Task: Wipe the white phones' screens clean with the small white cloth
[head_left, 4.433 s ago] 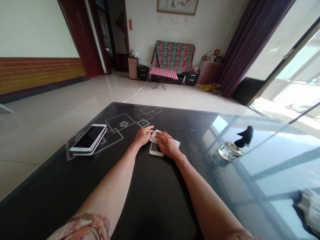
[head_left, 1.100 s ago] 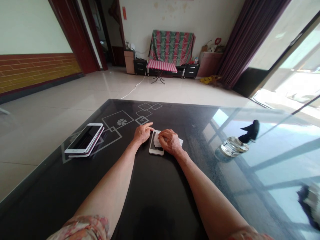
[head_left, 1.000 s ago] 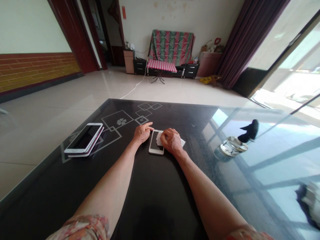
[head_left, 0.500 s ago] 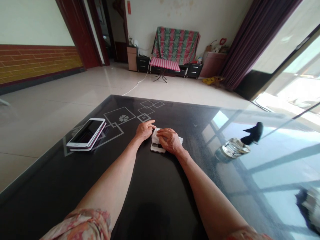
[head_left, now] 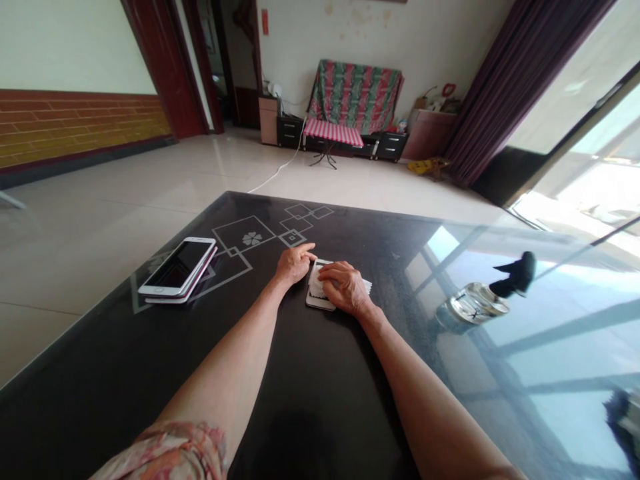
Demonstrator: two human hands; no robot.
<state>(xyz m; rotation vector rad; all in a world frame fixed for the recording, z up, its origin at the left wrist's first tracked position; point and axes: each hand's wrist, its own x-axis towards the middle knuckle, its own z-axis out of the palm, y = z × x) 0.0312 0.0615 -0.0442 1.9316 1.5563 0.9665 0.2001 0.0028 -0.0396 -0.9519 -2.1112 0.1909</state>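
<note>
A white-framed smartphone [head_left: 320,304] lies flat on the dark table before me, partly covered by a white wipe [head_left: 316,285]. My right hand [head_left: 346,288] is closed on the wipe and presses it onto the screen; part of the wipe sticks out to the right of the hand. At the phone's upper left edge is my left hand [head_left: 295,264], its index finger stretched past the top and its other fingers bent against the edge, holding the phone by its side.
Two stacked phones [head_left: 181,265] lie at the table's left. On the right stands a clear spray bottle [head_left: 477,305] with a black nozzle. A crumpled black-and-white item [head_left: 625,423] shows at the right edge. The glossy black table [head_left: 320,373] reflects the window.
My right hand has moved the wipe slightly down the screen, so the phone's top end now shows. The left hand stays at the phone's edge. The whole view has shifted a little.
</note>
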